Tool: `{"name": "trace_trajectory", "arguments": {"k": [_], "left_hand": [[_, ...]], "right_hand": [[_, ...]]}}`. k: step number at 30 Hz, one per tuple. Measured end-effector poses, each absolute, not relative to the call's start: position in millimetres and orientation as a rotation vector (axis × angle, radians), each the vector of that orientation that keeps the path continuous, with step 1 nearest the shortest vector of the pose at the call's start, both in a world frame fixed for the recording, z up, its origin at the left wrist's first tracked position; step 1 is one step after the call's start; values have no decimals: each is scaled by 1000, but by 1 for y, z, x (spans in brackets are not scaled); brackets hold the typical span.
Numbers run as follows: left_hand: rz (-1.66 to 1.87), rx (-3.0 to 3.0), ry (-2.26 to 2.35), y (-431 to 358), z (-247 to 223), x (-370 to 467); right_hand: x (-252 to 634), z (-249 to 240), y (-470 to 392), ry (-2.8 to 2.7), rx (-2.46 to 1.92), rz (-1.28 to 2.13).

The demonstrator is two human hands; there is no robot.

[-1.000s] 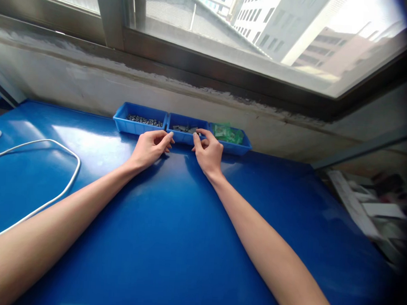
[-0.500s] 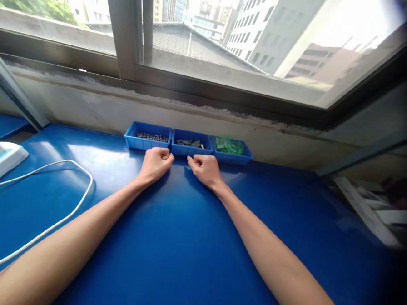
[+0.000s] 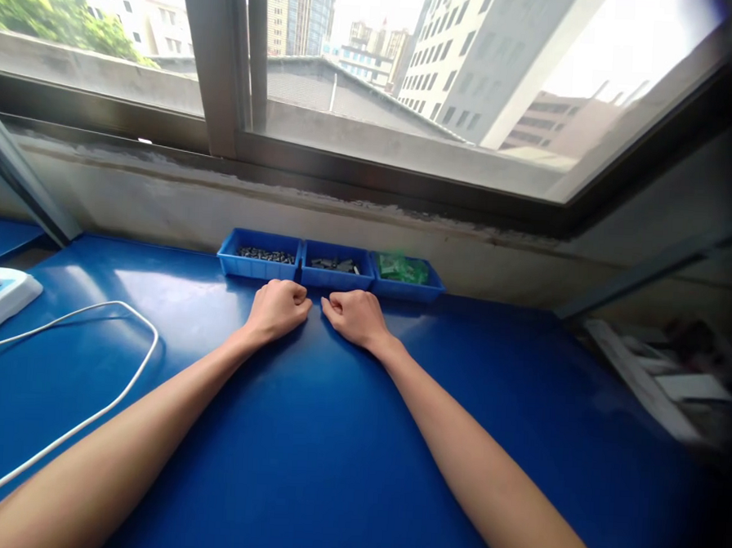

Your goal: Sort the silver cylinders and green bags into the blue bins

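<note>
Both of my hands are closed into fists on the blue table, a small gap between them. My left hand (image 3: 278,309) lies just in front of the left blue bin (image 3: 259,270), which holds many small metal parts. My right hand (image 3: 357,316) is near the front of the middle blue bin (image 3: 336,280), where grey pieces lie. Nothing shows in either fist. The right blue bin (image 3: 409,292) holds a green bag (image 3: 403,269) and stands beyond my right hand.
A white cable (image 3: 144,360) loops over the blue table (image 3: 320,451) at the left, near a white power strip (image 3: 2,304). Behind the bins are a wall (image 3: 161,198) and a window frame (image 3: 371,172). Metal posts stand at both sides.
The view has shifted, so the bins sit slightly lower and further left. My hands have drawn a little closer together and back from the bins, both still closed.
</note>
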State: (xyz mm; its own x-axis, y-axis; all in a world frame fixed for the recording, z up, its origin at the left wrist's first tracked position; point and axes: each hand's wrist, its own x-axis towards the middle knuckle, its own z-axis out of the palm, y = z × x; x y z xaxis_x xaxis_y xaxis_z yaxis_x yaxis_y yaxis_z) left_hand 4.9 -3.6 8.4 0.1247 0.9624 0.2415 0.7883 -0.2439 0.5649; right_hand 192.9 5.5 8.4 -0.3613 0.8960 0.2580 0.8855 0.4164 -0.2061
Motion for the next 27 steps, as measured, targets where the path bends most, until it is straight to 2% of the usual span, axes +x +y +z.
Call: {"name": "trace_trajectory", "arguments": {"k": [14, 21, 27], "left_hand": [[852, 2162, 1689, -4, 5, 5], [851, 2179, 1677, -6, 4, 3], [1130, 2158, 1559, -4, 2, 3]], "right_hand": [[193, 4, 5, -2314, -1465, 52], [199, 9, -4, -1968, -1257, -387], [206, 7, 4, -2049, -1334, -403]]}}
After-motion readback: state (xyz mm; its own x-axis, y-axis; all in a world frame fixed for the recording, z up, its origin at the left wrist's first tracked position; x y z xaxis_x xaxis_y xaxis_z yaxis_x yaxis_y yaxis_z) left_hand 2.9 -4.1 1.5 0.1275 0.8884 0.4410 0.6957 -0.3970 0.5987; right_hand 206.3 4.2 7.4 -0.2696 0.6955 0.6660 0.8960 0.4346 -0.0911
